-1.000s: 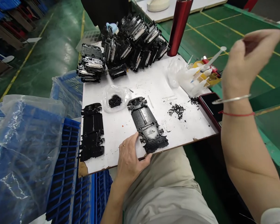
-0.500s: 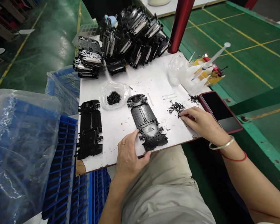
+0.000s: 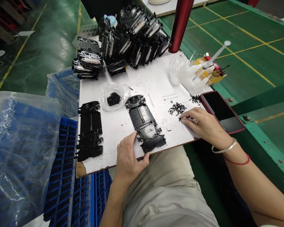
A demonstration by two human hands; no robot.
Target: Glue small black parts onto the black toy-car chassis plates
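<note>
A black plastic chassis (image 3: 144, 122) lies lengthwise in the middle of the white board (image 3: 153, 82) on my lap. My left hand (image 3: 127, 156) rests on the board's near edge, thumb and forefinger against the chassis's near left corner. My right hand (image 3: 202, 124) lies on the board to the right, its fingertips pinched together at the edge of a small heap of black screws (image 3: 177, 108). I cannot make out whether a screw sits between the fingers. A second black chassis (image 3: 90, 130) lies at the board's left side.
A clear bag of black screws (image 3: 113, 97) lies behind the chassis. Stacks of black assembled parts (image 3: 123, 44) fill the far end. A red cylinder (image 3: 180, 25), a syringe with tools (image 3: 210, 64) and a phone (image 3: 221, 111) stand right. Blue crates (image 3: 68, 176) sit left.
My right hand came down from head height to the loose screws and now pinches at them. The left hand and chassis shifted slightly left with the view.
</note>
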